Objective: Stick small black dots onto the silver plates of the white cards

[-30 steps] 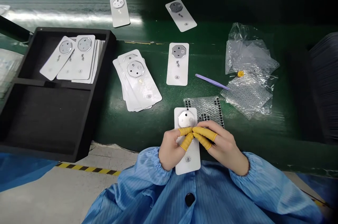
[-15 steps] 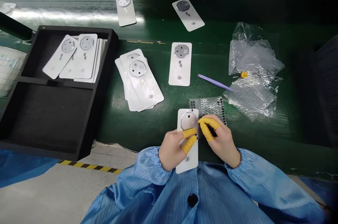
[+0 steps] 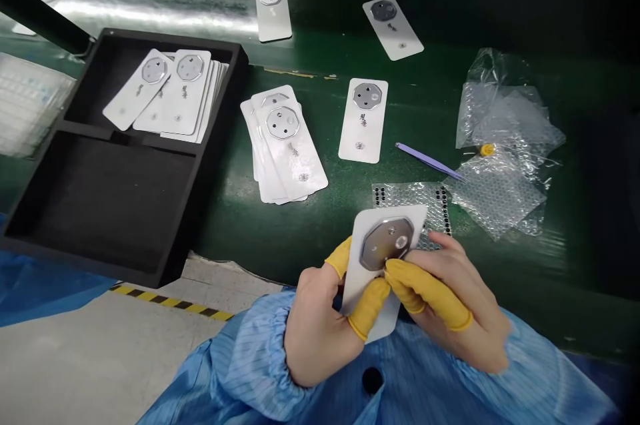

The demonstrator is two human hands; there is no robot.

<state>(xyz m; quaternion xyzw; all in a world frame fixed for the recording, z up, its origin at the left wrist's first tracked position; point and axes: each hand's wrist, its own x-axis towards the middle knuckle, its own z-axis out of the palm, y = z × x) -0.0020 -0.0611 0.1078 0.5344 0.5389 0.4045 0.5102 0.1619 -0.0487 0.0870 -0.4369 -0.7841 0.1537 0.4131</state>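
My left hand (image 3: 323, 328), with yellow finger cots on its thumb and a finger, grips a white phone back cover (image 3: 357, 278) raised and tilted above the table edge. Its thumb presses on the front; a finger goes behind. On the cover's upper part is a grey octagonal camera plate (image 3: 377, 245) with small holes. My right hand (image 3: 465, 305), also in yellow finger cots, has its fingertips pinched against the plate's lower edge. Whatever lies between them is hidden. Just behind the cover lies a bubble-wrap sheet (image 3: 410, 195) with rows of small black dots.
Purple tweezers (image 3: 427, 159) lie beside clear plastic bags (image 3: 505, 191), a yellow finger cot (image 3: 487, 149) on them. A single cover (image 3: 363, 135) and a cover stack (image 3: 295, 165) lie further left. A black divided tray (image 3: 175, 211) holds several covers. Two covers lie at the back.
The cover has been lifted off the table and tilted toward the camera. My right fingertips have moved from beside its edge onto the camera plate. The view has shifted slightly.
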